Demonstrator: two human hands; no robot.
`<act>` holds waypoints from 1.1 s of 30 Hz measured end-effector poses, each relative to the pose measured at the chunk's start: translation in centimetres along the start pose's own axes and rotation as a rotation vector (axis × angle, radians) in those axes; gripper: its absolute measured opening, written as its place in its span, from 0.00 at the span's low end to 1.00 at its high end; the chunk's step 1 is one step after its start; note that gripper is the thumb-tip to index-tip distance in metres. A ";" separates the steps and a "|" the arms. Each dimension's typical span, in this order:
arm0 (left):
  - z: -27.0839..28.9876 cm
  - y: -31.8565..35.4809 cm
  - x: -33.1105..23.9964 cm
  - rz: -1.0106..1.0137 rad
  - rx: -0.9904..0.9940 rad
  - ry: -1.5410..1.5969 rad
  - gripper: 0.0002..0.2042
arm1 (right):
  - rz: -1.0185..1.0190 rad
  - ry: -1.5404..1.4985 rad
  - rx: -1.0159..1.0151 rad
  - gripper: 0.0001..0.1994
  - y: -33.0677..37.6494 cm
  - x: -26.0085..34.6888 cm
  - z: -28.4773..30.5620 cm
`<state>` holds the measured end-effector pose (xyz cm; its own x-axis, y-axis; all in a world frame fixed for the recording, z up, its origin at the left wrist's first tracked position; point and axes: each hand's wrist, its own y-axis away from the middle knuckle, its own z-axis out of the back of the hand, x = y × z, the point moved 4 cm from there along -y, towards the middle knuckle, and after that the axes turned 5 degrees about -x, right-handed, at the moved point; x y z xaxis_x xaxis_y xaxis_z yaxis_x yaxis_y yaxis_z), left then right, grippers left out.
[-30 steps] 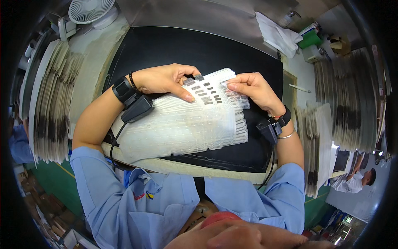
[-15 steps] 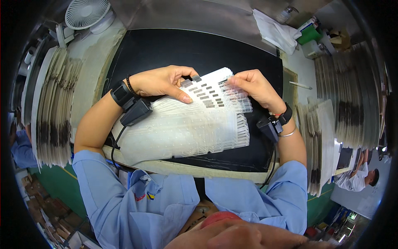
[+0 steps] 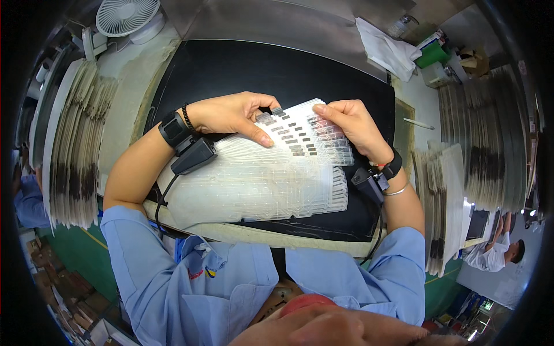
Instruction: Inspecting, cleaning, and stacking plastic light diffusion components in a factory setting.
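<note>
A fanned stack of thin, translucent plastic circuit sheets [image 3: 254, 184] lies on a black mat. Rows of small dark strips show on the sheets' fanned tails, between my hands. My left hand [image 3: 245, 115] grips the stack's far left edge, thumb on top and fingers curled beneath. At the far right end of the fan, my right hand [image 3: 349, 120] pinches a sheet's edge between thumb and index finger. The sheets' near right corner, with its ribbed tails, rests on the mat untouched. How many sheets each hand holds is hidden.
The black mat [image 3: 231, 72] covers the tabletop. Tall stacks of sheets stand at left [image 3: 81, 150] and right [image 3: 482, 138]. A white fan [image 3: 128, 17] is at the far left. A pen [image 3: 419, 123] and white bag [image 3: 385, 46] lie right. Another person [image 3: 495, 251] is at far right.
My right thumb and fingers have shifted slightly left along the fanned tails' far edge. The left hand keeps its grip, and the view has shifted slightly.
</note>
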<state>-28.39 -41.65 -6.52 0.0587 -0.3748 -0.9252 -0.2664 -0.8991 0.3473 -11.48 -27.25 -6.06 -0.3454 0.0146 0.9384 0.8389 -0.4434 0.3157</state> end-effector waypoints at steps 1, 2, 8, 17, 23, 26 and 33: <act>0.0 -0.1 0.2 0.002 0.001 0.002 0.23 | 0.003 0.050 -0.016 0.12 -0.1 -0.1 0.0; 0.0 0.0 0.1 -0.015 -0.005 -0.015 0.22 | 0.006 0.049 -0.017 0.12 0.0 -0.2 -0.1; 0.2 0.3 0.1 0.027 -0.004 0.021 0.19 | 0.007 -0.091 0.000 0.15 0.3 -0.5 0.2; 0.4 0.2 0.1 0.017 0.004 0.049 0.19 | -0.032 -0.103 0.015 0.17 0.1 0.5 -0.2; 0.0 0.2 -0.3 0.021 -0.026 -0.020 0.18 | 0.033 -0.098 0.072 0.14 -0.2 -0.8 0.1; 0.0 0.1 -0.1 0.039 -0.030 -0.008 0.19 | 0.014 -0.113 0.033 0.14 0.0 -0.6 -0.1; 0.0 0.0 0.1 0.016 -0.029 -0.031 0.19 | 0.028 -0.081 0.045 0.15 0.2 -0.2 -0.1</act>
<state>-28.42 -41.69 -6.65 0.0243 -0.3820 -0.9239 -0.2387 -0.8996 0.3657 -11.34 -27.44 -6.20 -0.2877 0.0757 0.9547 0.8667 -0.4036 0.2932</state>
